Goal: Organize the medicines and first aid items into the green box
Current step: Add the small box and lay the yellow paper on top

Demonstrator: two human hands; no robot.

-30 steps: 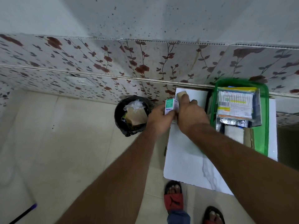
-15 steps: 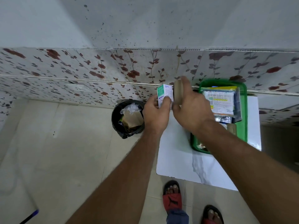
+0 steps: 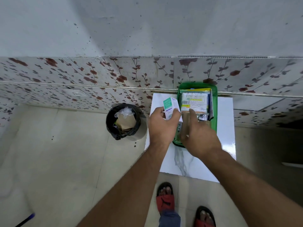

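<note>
The green box [image 3: 214, 112] stands on a small white marble-look table [image 3: 227, 128] against the flowered wall tiles. A pack of cotton swabs [image 3: 195, 100] lies on top inside it, with silver blister strips [image 3: 202, 117] below. My left hand [image 3: 162, 126] grips a small white-and-teal medicine carton [image 3: 169, 108] just left of the box's rim. My right hand [image 3: 200, 136] reaches into the near-left part of the box, fingers closed around a tan roll [image 3: 185, 117] that is mostly hidden and blurred.
A black bin [image 3: 123, 122] lined with a bag and holding cardboard and plastic stands on the floor left of the table. My feet in red sandals [image 3: 165, 200] are below the table's near edge. A dark blue stick end [image 3: 27, 218] lies at the bottom left.
Both hands rose from the table's left part; the right hand carried the tan roll rightward and down into the green box. The left hand still holds the carton beside the box.
</note>
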